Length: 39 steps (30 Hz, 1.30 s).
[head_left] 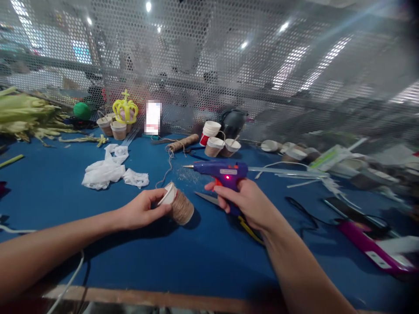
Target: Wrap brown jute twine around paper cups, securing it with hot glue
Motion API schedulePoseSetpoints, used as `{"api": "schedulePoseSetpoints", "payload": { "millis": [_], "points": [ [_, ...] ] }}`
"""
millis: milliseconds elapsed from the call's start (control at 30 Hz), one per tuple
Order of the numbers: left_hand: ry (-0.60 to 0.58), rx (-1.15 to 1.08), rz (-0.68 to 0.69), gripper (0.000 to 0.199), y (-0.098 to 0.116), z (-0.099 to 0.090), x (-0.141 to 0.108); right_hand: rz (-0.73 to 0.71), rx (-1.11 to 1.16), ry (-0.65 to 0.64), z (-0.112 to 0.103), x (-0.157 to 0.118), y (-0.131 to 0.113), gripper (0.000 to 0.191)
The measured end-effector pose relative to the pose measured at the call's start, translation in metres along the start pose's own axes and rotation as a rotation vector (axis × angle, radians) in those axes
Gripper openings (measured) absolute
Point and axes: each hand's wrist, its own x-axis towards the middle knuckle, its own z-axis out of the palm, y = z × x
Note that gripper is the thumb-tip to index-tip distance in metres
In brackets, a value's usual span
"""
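Note:
My left hand (147, 209) grips a paper cup (182, 208) by its rim, thumb and fingers closed on it. Brown twine is wound round the cup's side, and the cup lies tilted low over the blue table. A loose strand runs from near its rim back to a roll of twine (183, 143). In my right hand (245, 200) is a blue glue gun (225, 170), its red light lit and a finger at the orange trigger. The metal nozzle points left, above and apart from the cup. Scissors (209, 198) with yellow handles lie partly hidden under my right hand.
Crumpled white tissue (106, 172) lies at the left. Several twine-wrapped cups (214, 147) stand at the back, near a yellow crown (125, 109) and a green ball (82, 111). A magenta power strip (373, 248) is at the right. A perforated metal screen (196, 65) closes off the back.

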Motion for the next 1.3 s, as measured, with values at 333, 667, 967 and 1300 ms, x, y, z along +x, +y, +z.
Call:
{"api": "schedulePoseSetpoints", "payload": {
  "millis": [333,667,967,1300],
  "points": [
    [-0.008,0.192,0.042,0.05,0.011,-0.007,-0.002,0.038,-0.216,0.076,0.001,-0.012,-0.001,0.027],
    [-0.006,0.234,-0.032,0.033,0.005,-0.007,-0.002,0.0,-0.265,-0.025,0.004,-0.021,-0.009,0.03],
    [-0.016,0.215,-0.026,0.034,0.004,-0.008,-0.002,-0.121,-0.443,-0.078,0.015,-0.026,-0.003,0.028],
    [-0.033,0.27,-0.007,0.035,0.009,-0.008,-0.001,-0.168,-0.509,-0.072,0.019,-0.027,-0.001,0.014]
  ]
}}
